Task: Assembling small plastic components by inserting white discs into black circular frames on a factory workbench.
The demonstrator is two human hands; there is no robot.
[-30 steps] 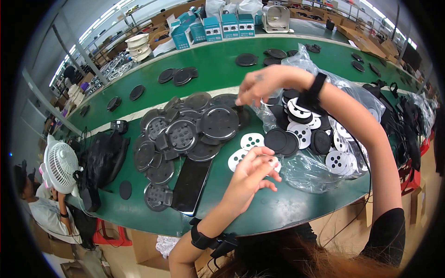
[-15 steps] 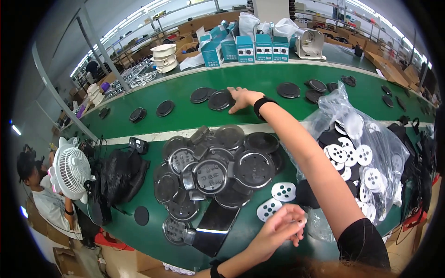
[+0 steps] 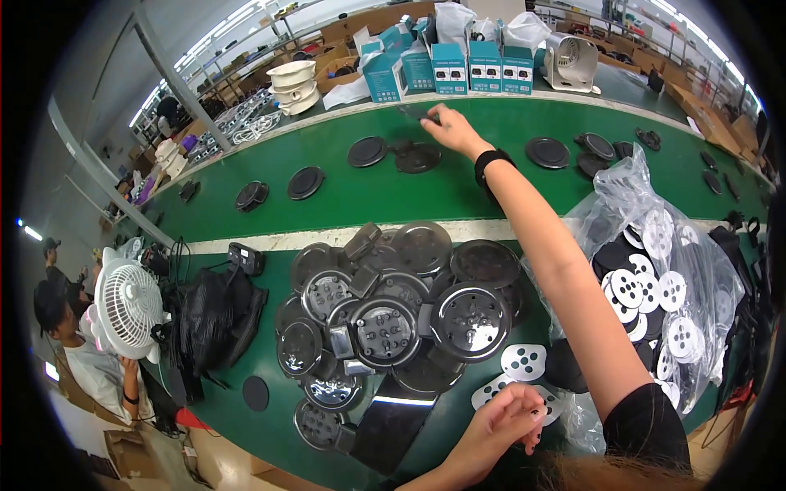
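Observation:
My right hand [image 3: 452,129] reaches far over the green belt, its fingers pinched on a dark flat piece [image 3: 419,114], blurred and seen nearly edge-on. Below that hand lies a round black disc part [image 3: 418,158] on the belt, with another black disc [image 3: 367,151] to its left. Near the front edge, my left hand [image 3: 509,419] hovers with curled fingers, thumb against fingertips; whatever it may hold is hidden. Beside it are white pads with holes [image 3: 523,362]. A heap of dark round housings [image 3: 388,331] spreads left of my hands.
On the right sits a clear plastic bag [image 3: 610,184] of white and black pads. A black phone-like slab [image 3: 393,425] lies by the heap. Leftward are a black bag [image 3: 219,307] and a white fan [image 3: 129,303], with people beyond. Blue boxes [image 3: 450,69] line the belt's far side.
My right hand has moved from the disc on the belt up and away, lifting a dark flat piece. The left hand stays curled near the pads. The view has shifted slightly.

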